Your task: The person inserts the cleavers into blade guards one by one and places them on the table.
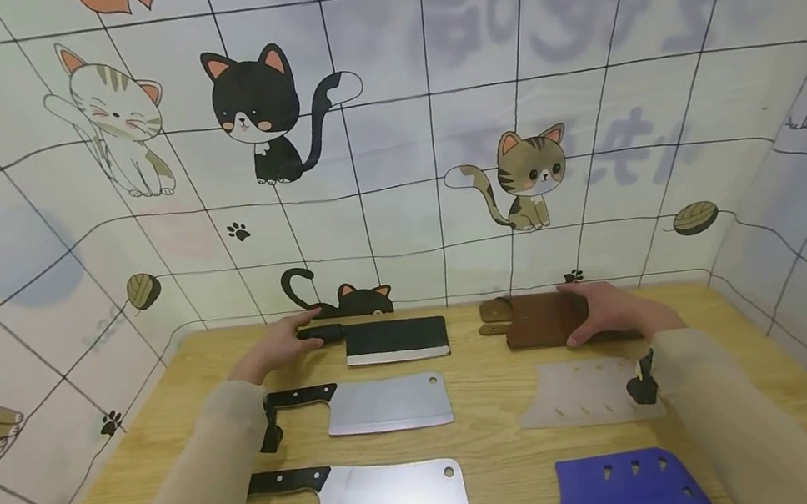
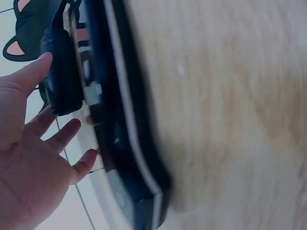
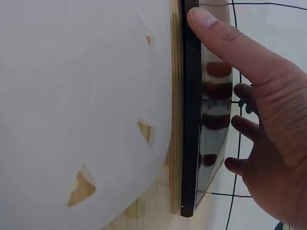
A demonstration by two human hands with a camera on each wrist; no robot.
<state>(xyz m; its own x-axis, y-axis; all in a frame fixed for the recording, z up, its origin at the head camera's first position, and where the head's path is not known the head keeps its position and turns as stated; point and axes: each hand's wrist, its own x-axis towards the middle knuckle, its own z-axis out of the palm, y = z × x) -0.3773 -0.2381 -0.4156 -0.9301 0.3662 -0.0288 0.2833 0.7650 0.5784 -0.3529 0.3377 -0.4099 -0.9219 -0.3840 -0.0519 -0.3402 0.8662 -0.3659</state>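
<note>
Left of centre in the head view, the left hand had its fingers loosely spread at the black handle of a cleaver; right of centre, the right hand, thumb and fingers wide, spanned a brown sheath.

Left grip: thumb at black handle, 3 fingers visible; pale-striped handle nearer, wood surface beside.
</note>
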